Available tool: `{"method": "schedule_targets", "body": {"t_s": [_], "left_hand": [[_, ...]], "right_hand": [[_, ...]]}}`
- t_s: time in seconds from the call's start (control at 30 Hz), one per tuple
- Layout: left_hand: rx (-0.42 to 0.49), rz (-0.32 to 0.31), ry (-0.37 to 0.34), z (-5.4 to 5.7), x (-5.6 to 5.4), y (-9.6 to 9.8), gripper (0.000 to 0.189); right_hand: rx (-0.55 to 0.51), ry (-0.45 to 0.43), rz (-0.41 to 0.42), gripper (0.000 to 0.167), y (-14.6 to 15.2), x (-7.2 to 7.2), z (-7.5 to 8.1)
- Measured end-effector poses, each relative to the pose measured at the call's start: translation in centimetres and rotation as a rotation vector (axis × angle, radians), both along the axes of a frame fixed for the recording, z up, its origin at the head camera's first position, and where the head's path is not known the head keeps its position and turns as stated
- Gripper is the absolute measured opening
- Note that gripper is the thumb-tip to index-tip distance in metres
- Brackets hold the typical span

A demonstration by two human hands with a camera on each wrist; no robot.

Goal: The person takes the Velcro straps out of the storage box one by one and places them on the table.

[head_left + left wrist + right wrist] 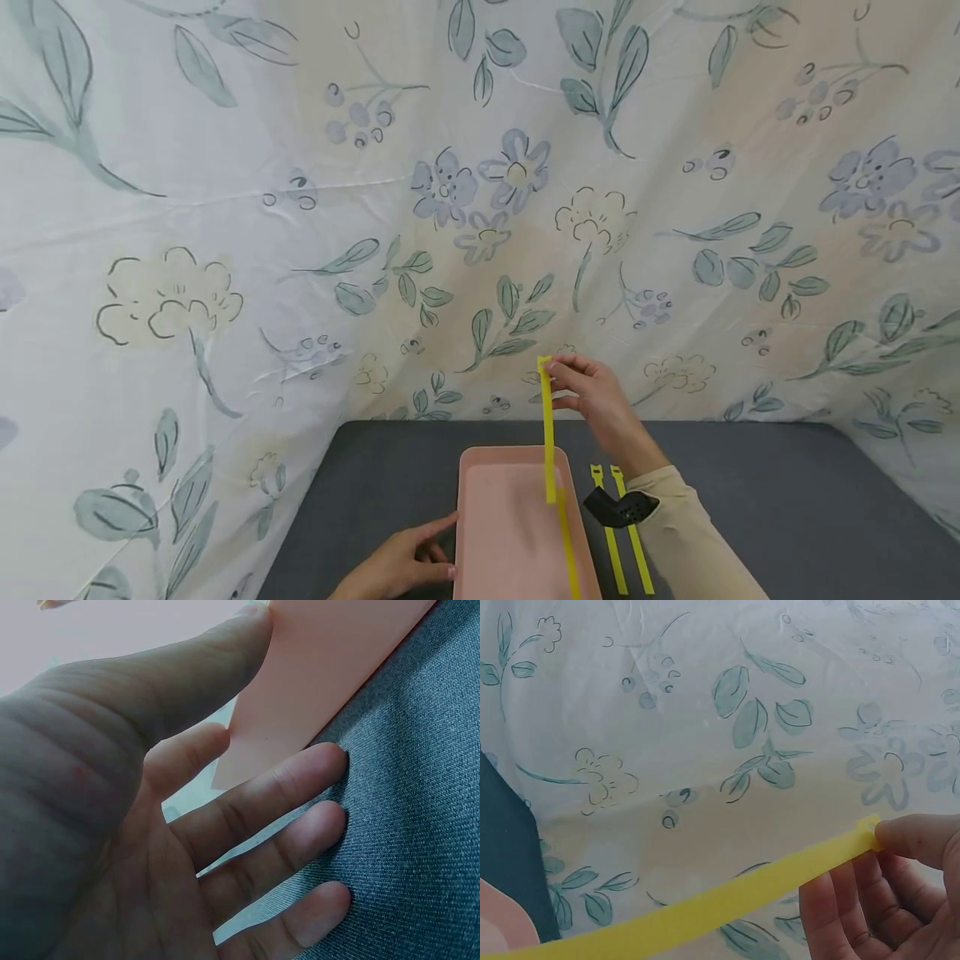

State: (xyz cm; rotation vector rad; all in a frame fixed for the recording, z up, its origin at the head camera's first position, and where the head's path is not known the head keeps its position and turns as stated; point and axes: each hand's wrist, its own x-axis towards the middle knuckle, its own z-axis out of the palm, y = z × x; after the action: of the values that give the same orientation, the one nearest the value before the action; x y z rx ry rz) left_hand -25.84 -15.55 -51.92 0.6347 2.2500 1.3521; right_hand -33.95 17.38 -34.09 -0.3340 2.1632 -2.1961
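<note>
Over one pink tray (pixel 506 542), cut off below, the right hand (pixel 597 402) pinched one yellow cable strap (pixel 548 433); another strap (pixel 567 546) lay inside, two partly covered straps (pixel 614 562) alongside. The loose-fingered left hand (pixel 399 560) touched the tray.

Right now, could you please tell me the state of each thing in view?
Pink tray: lying flat
Raised yellow strap: one end pinched by right hand
Tray strap: lying inside, partly out of frame
Two other straps: lying beside the tray
Floral cloth: hanging, creased
Left hand: at tray's left edge
</note>
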Motion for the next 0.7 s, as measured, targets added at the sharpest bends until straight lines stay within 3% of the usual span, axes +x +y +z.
{"method": "schedule_targets", "body": {"t_s": [0.17,0.27,0.4,0.5,0.63,0.7], "left_hand": [[-0.007,-0.042,0.008,-0.8,-0.6,-0.4,0.077],[0.018,-0.036,0.011,-1.4,-0.8,-0.5,0.077],[0.015,-0.044,0.017,-3.8,-2.0,-1.1,0.077],[0.021,-0.048,-0.02,-6.7,-3.6,-1.8,0.077],[0.086,-0.035,-0.043,-9.2,-4.9,-2.2,0.076],[0.08,-0.02,-0.033,-6.7,-3.7,-1.6,0.075]], "right_hand": [[0.0,0.036,-0.015,0.026,0.7,0.0,0.8],[0.007,0.05,-0.023,0.028,1.1,0.1,1.1],[0.011,0.053,-0.049,0.029,1.9,0.2,1.7],[0.019,0.06,-0.069,0.03,2.6,0.2,2.1],[0.025,0.07,-0.083,0.028,3.8,0.3,2.5],[0.029,0.072,-0.095,0.027,4.3,0.3,2.6]]}}
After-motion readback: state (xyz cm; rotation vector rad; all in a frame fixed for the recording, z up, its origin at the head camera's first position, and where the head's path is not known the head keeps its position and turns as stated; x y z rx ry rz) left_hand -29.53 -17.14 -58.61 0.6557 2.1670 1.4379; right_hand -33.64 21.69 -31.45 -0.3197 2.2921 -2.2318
